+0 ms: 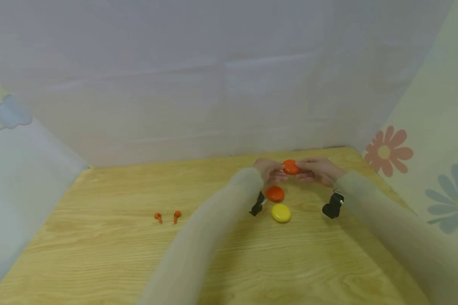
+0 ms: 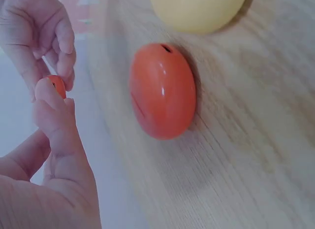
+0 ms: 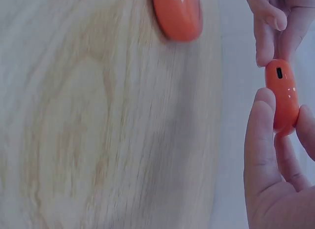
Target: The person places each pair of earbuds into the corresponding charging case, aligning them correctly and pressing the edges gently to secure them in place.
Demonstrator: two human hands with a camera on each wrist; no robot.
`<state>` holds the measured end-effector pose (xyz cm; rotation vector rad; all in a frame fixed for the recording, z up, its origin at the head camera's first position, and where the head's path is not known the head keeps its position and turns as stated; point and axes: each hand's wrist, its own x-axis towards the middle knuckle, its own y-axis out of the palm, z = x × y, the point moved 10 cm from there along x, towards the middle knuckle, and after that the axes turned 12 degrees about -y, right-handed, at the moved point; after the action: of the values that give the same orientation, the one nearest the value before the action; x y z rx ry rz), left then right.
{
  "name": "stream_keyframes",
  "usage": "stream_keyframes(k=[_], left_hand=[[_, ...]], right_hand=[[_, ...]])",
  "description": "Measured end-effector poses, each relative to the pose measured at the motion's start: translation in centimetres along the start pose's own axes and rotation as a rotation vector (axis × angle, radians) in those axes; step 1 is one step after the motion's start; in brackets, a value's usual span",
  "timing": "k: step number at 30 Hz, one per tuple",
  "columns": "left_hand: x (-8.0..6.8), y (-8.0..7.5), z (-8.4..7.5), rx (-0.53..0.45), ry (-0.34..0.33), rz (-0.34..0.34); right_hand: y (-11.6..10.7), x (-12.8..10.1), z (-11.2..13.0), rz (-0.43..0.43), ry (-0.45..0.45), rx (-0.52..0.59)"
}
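Both hands hold one orange earbud case (image 1: pixel 291 167) between them, above the back right of the table. My left hand (image 1: pixel 269 168) pinches its left end. On the other end, my right hand (image 1: pixel 319 170) grips with thumb and fingers. A small dark port shows on this case (image 3: pixel 285 98) in the right wrist view. Below the hands, a second orange case (image 1: pixel 275 194) lies on the wood, with a slot visible on its shell (image 2: pixel 163 93) in the left wrist view. Just nearer sits a yellow case (image 1: pixel 281 213).
Two orange earbuds (image 1: pixel 177 215) lie apart on the wooden table (image 1: pixel 99 254), left of the left forearm. A pale wall (image 1: pixel 213 97) rises behind the table's back edge. On the right stands a panel with printed flowers (image 1: pixel 390 150). Black wrist cameras (image 1: pixel 333 206) hang below both wrists.
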<state>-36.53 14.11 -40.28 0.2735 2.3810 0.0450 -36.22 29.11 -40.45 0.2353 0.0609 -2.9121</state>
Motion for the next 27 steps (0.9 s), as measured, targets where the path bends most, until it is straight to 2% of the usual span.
stream_keyframes(k=[6,9,14,22,27], left_hand=[[-1.3,-0.5,-0.2,0.088,0.033,0.044],[-1.9,-0.7,-0.2,0.096,0.039,0.074],[-2.8,-1.0,0.0,0.101,0.044,0.12],[-4.4,-1.6,0.5,0.136,0.052,0.142],[-5.2,-2.1,1.0,0.171,0.091,0.12]], right_hand=[[1.3,-0.9,1.1,0.009,-0.035,0.045],[1.9,-1.3,1.7,0.016,-0.049,0.079],[2.5,-1.9,2.4,0.015,-0.06,0.075],[3.6,-3.2,3.1,0.004,-0.068,0.088],[4.3,-3.8,3.4,0.012,-0.086,0.113]])
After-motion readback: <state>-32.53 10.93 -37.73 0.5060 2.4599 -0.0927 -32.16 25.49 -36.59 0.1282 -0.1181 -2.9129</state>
